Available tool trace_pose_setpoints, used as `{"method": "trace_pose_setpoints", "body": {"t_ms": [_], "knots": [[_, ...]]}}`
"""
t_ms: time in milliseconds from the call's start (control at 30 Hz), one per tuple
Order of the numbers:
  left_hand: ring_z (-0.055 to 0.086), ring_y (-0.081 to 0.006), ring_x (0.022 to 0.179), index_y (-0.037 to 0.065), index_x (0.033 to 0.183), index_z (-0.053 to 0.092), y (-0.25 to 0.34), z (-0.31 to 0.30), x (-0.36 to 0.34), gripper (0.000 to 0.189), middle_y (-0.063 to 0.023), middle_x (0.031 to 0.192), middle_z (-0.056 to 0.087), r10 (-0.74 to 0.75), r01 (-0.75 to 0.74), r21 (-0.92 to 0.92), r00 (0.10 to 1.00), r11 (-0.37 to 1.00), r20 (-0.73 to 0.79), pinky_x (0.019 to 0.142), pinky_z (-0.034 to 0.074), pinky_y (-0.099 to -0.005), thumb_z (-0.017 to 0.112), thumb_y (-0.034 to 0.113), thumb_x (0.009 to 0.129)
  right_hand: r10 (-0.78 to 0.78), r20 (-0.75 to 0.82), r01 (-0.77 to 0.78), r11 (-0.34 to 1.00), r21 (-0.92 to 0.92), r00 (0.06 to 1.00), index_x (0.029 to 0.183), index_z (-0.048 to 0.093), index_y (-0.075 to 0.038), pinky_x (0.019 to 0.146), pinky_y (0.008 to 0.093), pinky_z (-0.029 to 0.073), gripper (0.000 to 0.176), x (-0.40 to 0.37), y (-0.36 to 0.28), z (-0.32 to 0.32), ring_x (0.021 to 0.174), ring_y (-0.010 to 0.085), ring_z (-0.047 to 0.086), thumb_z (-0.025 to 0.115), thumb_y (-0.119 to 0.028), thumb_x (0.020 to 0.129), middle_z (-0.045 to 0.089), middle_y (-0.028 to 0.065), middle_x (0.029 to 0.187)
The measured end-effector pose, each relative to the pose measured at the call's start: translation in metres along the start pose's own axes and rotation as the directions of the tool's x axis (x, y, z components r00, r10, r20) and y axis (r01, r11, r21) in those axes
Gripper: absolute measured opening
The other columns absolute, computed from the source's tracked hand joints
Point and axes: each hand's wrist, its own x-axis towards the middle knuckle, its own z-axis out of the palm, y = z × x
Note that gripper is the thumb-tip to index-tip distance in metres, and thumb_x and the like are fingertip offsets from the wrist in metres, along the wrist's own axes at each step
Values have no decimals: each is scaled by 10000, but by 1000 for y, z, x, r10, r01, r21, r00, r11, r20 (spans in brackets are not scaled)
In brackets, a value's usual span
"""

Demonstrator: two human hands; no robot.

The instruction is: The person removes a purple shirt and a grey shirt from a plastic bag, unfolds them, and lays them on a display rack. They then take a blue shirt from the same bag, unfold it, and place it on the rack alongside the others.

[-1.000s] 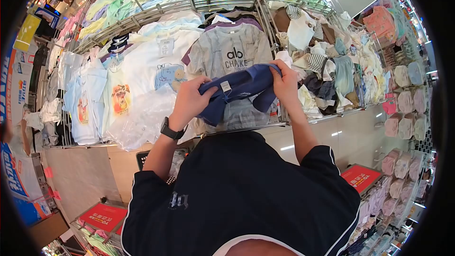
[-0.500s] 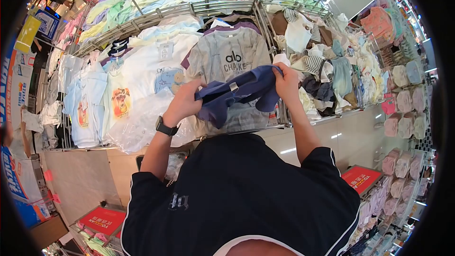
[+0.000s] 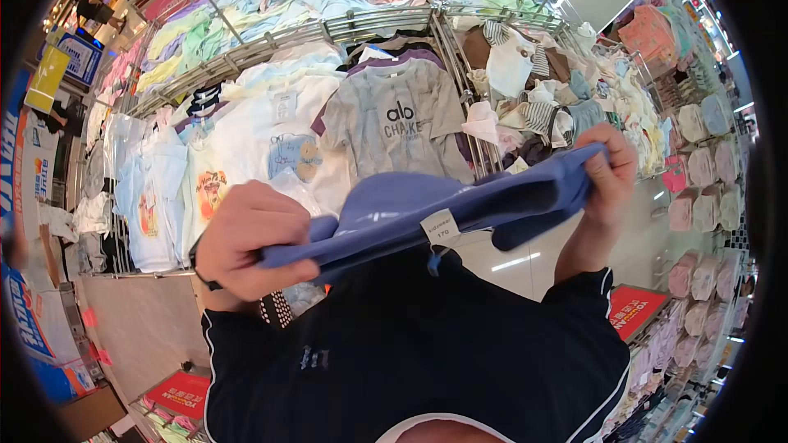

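A blue shirt (image 3: 406, 197) is stretched sideways in front of my chest, close to the camera. My left hand (image 3: 256, 238) pinches one end of it, and my right hand (image 3: 610, 174) grips the other end, a little higher. Near the middle of the shirt's inner edge a white size label (image 3: 441, 228) reads "170", with a small blue tag end hanging below. Behind the shirt, a grey long-sleeved shirt (image 3: 394, 119) with dark lettering lies on the rack. Folds hide some fingertips.
White printed shirts (image 3: 283, 115) and light blue clothes (image 3: 153, 197) lie on the metal-railed rack. A mixed heap of small clothes (image 3: 533, 74) fills its right section. Packaged goods (image 3: 702, 166) hang at the far right. Red signs (image 3: 179, 394) stand low on both sides.
Both hands have lifted the blue shirt off the rack toward my body and moved farther apart, spreading it wider. Its label is now closer and readable.
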Motion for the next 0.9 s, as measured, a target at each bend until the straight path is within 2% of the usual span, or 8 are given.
{"method": "trace_pose_setpoints", "body": {"t_ms": [67, 167, 267, 400, 467, 600, 633, 900], "knots": [[478, -241, 408, 21, 642, 558, 11, 4, 17, 277, -79, 532, 510, 31, -38, -28, 974, 999, -224, 413, 319, -313, 716, 194, 789, -22, -54, 22, 1000, 2, 998, 903, 648, 21, 680, 214, 414, 104, 15, -12, -1, 756, 89, 557, 605, -73, 901, 622, 12, 823], [447, -100, 493, 3, 689, 583, 2, -7, 42, 297, -20, 547, 494, -107, 217, 211, 894, 953, -434, 468, 315, -256, 679, 230, 855, -53, -117, 28, 978, -207, 992, 909, 645, 22, 679, 243, 432, 157, 60, -4, 3, 754, 90, 564, 610, -131, 923, 630, 8, 820], [380, -39, 577, 7, 715, 582, -68, -24, 77, 340, 34, 578, 462, -369, 441, 80, 825, 894, -427, 493, 303, -247, 667, 262, 925, -87, -85, 35, 874, -485, 992, 938, 649, 18, 676, 283, 461, 185, 107, 53, 6, 717, 132, 586, 635, -164, 907, 648, 67, 771], [357, -47, 580, -4, 734, 572, -180, -6, 78, 360, 31, 577, 449, -482, 578, 93, 749, 811, -456, 505, 305, -262, 647, 277, 946, 19, -61, -48, 855, -516, 998, 964, 664, -14, 670, 358, 484, 169, 134, 154, 21, 715, 298, 639, 642, -159, 880, 642, 198, 772], [370, -64, 562, -15, 776, 603, -202, 13, 66, 350, 11, 573, 458, -562, 640, 55, 709, 766, -426, 504, 328, -279, 634, 286, 952, 109, -28, -108, 850, -516, 994, 965, 648, -3, 683, 318, 474, 168, 125, 180, 33, 689, 204, 601, 619, -157, 907, 643, 148, 757], [478, -260, 510, -6, 839, 616, -239, 57, 20, 236, -153, 607, 527, -498, 642, 156, 705, 750, -506, 522, 386, -334, 630, 210, 932, 140, 33, -107, 868, -484, 990, 951, 635, 8, 650, 353, 468, 151, 91, 234, 47, 679, 275, 621, 639, -128, 886, 628, 182, 742], [506, -338, 558, -2, 858, 606, -239, 63, 10, 186, -194, 662, 538, -486, 619, 174, 734, 766, -474, 542, 402, -359, 616, 170, 925, 157, 43, -116, 860, -497, 987, 947, 633, 9, 647, 356, 466, 150, 85, 237, 50, 683, 288, 624, 639, -126, 884, 624, 185, 741], [556, -276, 555, 12, 842, 607, -133, 35, 6, 124, -135, 642, 567, -573, 581, 77, 813, 811, -102, 539, 417, -312, 599, 111, 917, 304, 195, -201, 886, -418, 933, 914, 624, 10, 635, 366, 464, 102, 50, 147, 21, 702, 375, 595, 627, -76, 860, 618, 195, 761]]}}
